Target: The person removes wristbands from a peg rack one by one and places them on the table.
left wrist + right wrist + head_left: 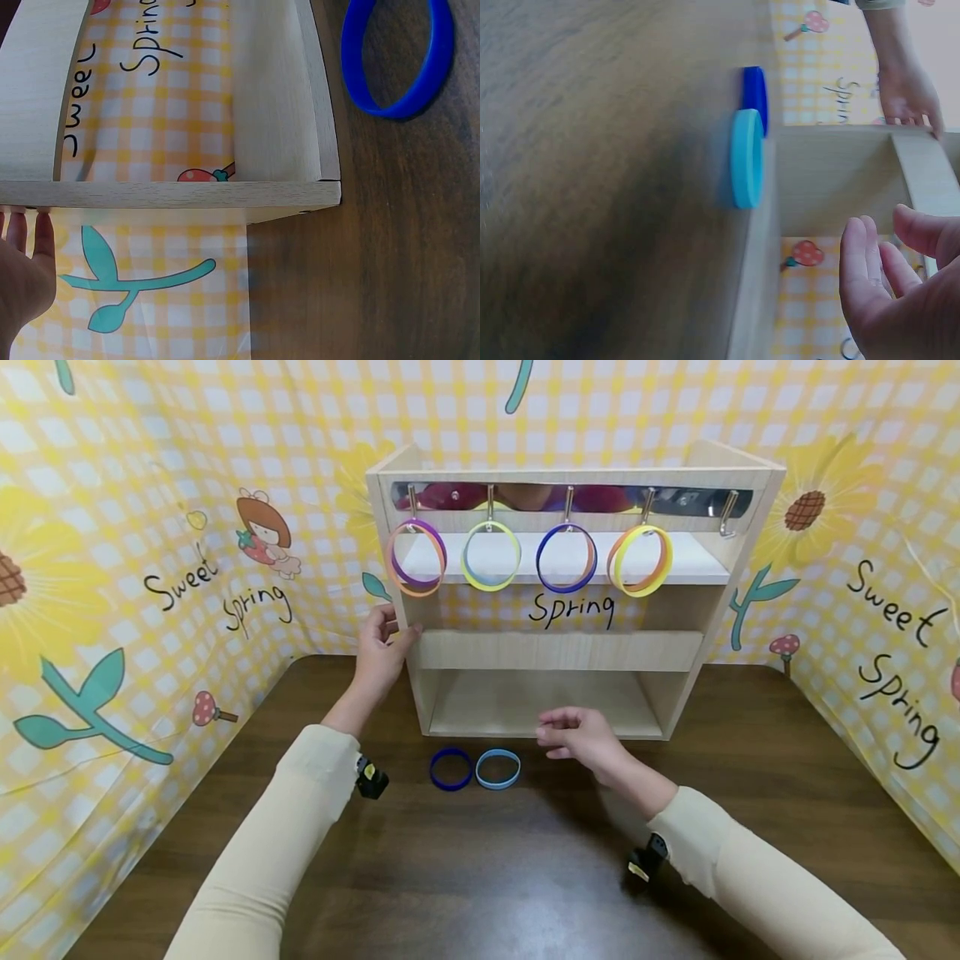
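Head view: the left hand [381,647] touches the left side of the wooden shelf [558,651]. The right hand [585,742], loosely curved and holding nothing, is near the shelf's base. On the table [480,885] lie a dark blue band [451,787] and, just right, a light blue band [498,786]; coloured bands [637,593] hang from hooks [569,502].

Left wrist view: straight fingers [43,234] meet the shelf's side.

Right wrist view: the right thumb and fingers stand apart.

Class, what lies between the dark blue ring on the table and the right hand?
In the head view, the light blue ring lies between them, on the tabletop.
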### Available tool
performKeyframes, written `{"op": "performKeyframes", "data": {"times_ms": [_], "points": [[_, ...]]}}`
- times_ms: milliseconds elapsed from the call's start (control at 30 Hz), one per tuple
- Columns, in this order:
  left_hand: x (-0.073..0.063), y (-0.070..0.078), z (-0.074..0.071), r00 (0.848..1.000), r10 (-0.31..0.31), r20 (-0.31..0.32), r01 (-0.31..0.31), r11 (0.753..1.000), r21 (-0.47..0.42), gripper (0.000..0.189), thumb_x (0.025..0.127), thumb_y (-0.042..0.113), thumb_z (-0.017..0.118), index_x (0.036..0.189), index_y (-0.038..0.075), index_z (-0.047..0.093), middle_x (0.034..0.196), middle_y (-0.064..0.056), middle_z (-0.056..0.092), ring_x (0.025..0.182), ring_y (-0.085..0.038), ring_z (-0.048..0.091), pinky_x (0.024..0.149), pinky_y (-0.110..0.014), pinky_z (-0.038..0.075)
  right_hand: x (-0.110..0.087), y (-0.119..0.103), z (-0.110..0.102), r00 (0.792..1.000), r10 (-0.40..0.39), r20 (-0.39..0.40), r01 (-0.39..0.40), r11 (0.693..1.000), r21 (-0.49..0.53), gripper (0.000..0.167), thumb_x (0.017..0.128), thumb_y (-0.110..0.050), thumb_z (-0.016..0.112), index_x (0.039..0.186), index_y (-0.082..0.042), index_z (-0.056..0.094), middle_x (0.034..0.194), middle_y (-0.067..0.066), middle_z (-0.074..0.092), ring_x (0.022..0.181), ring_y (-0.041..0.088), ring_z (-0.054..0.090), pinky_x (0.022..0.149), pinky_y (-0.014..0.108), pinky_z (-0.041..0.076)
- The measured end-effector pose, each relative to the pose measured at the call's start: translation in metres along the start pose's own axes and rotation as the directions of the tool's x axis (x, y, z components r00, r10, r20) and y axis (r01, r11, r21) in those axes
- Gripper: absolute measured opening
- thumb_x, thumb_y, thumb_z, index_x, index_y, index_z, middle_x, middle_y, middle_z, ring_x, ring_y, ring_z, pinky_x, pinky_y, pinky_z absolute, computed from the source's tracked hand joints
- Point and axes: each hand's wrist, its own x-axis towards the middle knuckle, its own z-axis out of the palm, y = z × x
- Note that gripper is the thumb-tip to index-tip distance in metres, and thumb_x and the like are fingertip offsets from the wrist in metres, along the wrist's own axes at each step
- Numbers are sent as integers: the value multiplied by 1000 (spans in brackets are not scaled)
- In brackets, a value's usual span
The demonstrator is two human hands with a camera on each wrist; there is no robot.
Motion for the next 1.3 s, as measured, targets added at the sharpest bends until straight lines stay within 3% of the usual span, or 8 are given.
{"op": "performKeyframes", "data": {"times_ms": [200, 433, 700, 933, 1167, 1300], "points": [[1, 2, 2, 1000, 11, 6, -11, 1000, -3, 34, 88, -4, 61, 119, -13, 49, 104, 2, 55, 97, -14, 55, 77, -25, 49, -10, -19, -13, 997, -64, -39, 66, 997, 39, 31, 90, 0, 66, 118, 11, 58, 98, 13, 63, 89, 24, 67, 75, 36, 57], [1, 1, 3, 1000, 10, 8, -10, 1000, -11, 37, 88, -4, 61, 121, -16, 47, 104, 2, 55, 97, -15, 55, 76, -24, 49, -18, -43, -28, 989, -120, -90, 127, 990, 68, 33, 93, -8, 66, 121, 7, 58, 102, 12, 62, 89, 18, 68, 77, 35, 56], [1, 1, 3, 1000, 4, 18, -4, 1000, -11, 39, 89, -3, 60, 123, -17, 46, 121, -29, 50, 98, -15, 54, 77, -24, 49, -26, -67, -45, 974, -181, -140, 197, 973, 118, 42, 93, -9, 65, 126, 13, 51, 103, 11, 64, 90, 16, 67, 80, 32, 55], [1, 1, 1, 1000, -17, 8, 17, 1000, 4, 37, 89, -2, 61, 122, -13, 48, 110, -5, 54, 99, -15, 54, 78, -26, 49, -32, -88, -57, 960, -206, -187, 246, 942, 227, 41, 91, -8, 68, 123, 11, 51, 96, 8, 65, 88, 16, 68, 79, 30, 55], [0, 1, 0, 1000, -13, 7, 13, 1000, 3, 38, 89, -2, 61, 121, -15, 47, 121, -26, 52, 98, -13, 54, 79, -25, 49, -34, -103, -70, 926, -266, -267, 336, 903, 267, 32, 88, -10, 70, 114, 4, 59, 94, 7, 67, 89, 18, 69, 77, 29, 55], [0, 2, 0, 1000, -18, 7, 18, 1000, -5, 38, 89, -2, 61, 122, -15, 47, 113, -13, 55, 98, -14, 54, 79, -25, 48, -34, -110, -75, 914, -270, -304, 353, 899, 261, 32, 87, -12, 71, 114, 1, 59, 94, 6, 68, 91, 19, 69, 76, 29, 55]]}}
